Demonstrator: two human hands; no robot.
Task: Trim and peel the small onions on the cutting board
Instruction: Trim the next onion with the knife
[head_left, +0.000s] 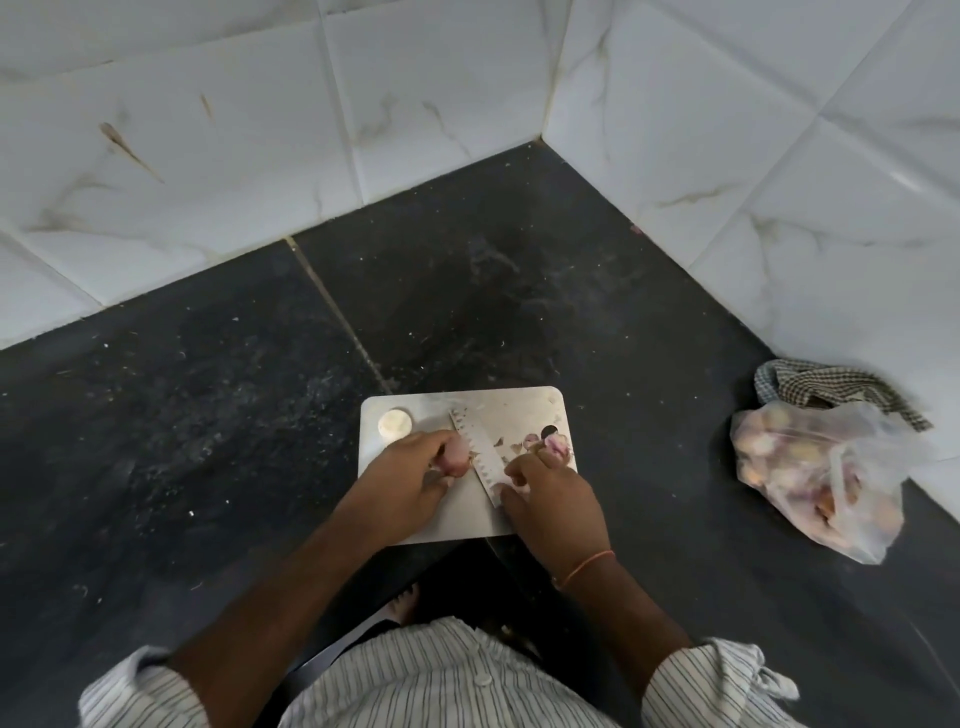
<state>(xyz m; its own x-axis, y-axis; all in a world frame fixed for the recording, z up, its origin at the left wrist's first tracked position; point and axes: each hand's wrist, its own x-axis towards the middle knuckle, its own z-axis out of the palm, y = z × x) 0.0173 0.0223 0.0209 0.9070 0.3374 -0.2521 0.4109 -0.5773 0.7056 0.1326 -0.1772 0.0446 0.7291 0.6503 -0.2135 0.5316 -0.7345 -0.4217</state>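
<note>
A steel cutting board (498, 405) lies on the dark counter. My left hand (410, 478) pinches a small pink onion (458, 456) against the board. My right hand (550, 499) grips the knife (480, 452), whose blade runs up and left across the board, its edge right beside the onion. Another small onion (557, 444) and bits of peel (522, 444) lie by the board's right edge, just above my right fingers. The knife's handle is hidden inside my hand.
A clear plastic bag of small onions (815, 473) sits at the right by the tiled wall, with a checked cloth (831, 389) behind it. A round hole (395, 422) shows in the board's far left corner. White tiled walls meet behind the dark counter (208, 415).
</note>
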